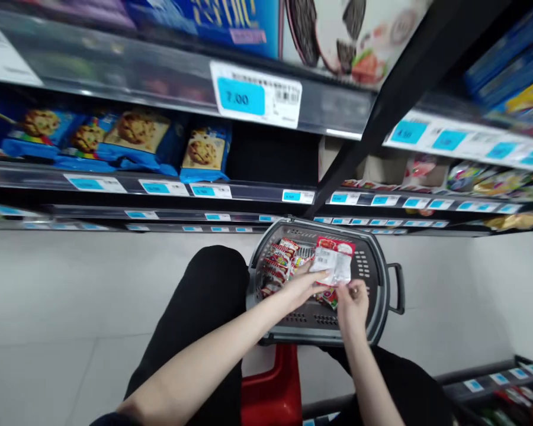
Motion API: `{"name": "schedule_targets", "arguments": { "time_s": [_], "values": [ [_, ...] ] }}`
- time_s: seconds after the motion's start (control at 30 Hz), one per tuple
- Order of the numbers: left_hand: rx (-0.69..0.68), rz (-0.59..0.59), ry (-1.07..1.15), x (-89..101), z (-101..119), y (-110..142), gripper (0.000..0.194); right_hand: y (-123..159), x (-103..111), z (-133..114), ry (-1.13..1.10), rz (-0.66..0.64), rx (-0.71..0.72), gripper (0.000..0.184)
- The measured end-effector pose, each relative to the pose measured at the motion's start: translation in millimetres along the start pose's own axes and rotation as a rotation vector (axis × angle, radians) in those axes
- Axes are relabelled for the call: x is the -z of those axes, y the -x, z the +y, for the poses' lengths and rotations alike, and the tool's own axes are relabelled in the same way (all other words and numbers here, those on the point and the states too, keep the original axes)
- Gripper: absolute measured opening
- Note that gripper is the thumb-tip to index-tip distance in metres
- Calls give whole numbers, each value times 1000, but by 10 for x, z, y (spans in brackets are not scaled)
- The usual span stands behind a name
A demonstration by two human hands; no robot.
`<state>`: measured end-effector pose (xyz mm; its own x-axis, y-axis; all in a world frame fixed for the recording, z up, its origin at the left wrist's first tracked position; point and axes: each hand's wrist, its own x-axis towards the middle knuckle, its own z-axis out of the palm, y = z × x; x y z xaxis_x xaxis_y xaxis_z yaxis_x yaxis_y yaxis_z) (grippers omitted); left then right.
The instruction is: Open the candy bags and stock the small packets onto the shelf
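Note:
A small red and white packet (333, 260) with a barcode label is held above the shopping basket (379, 322). My left hand (299, 289) grips its left lower edge, fingers closed on it. At the bottom edge of the packet, my right hand (353, 305) pinches it with thumb and fingertips. Inside the dark grey basket, on the left, lie several small red and white snack packets (279, 263). A red and green packet (327, 297) sits partly hidden below my hands.
Store shelves stand in front, with blue cookie bags (205, 151) and price tags (255, 94). A red stool (273, 387) is between my legs. The basket's black handle (398, 289) sticks out to the right. Another shelf (493, 381) stands at the lower right.

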<state>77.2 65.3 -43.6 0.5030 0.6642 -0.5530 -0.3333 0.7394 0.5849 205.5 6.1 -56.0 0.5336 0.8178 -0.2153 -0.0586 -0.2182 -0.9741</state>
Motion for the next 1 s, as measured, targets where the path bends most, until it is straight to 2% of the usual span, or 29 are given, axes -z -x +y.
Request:
{"name": "schedule_targets", "arguments": {
  "time_s": [0.07,0.13,0.2,0.27,0.33,0.4,0.47,0.53,0.6,0.7,0.8,0.93,1.0],
  "values": [
    [-114,20,108,-64,35,48,45,253,16,-150,54,2,49,26],
    [-134,-8,56,-81,126,108,49,381,119,-296,75,35,93,22],
    [-159,-117,-81,-67,238,175,49,399,272,-493,46,114,149,21],
    [-193,-266,-240,-49,330,244,48,356,418,-745,57,114,188,33],
    [-211,-391,-348,-44,379,307,50,307,511,-995,163,-64,162,54],
    [-240,-442,-357,-58,381,357,60,286,542,-1164,287,-260,123,65],
    [-302,-422,-264,-84,352,393,74,307,532,-1214,346,-293,152,66],
    [-361,-401,-117,-111,318,415,84,362,511,-1173,359,-176,232,64],
    [-389,-433,-16,-130,297,430,86,438,498,-1111,383,-76,274,57],
    [-401,-492,-88,-134,302,448,73,562,499,-1094,431,-76,243,48],
    [-404,-484,-223,-118,321,459,61,656,506,-1156,450,-99,224,48],
    [-420,-448,-283,-111,330,478,52,711,484,-1206,501,10,272,38],
    [-435,-466,-284,-122,327,493,55,725,454,-1208,509,78,302,34]
  ]
}}
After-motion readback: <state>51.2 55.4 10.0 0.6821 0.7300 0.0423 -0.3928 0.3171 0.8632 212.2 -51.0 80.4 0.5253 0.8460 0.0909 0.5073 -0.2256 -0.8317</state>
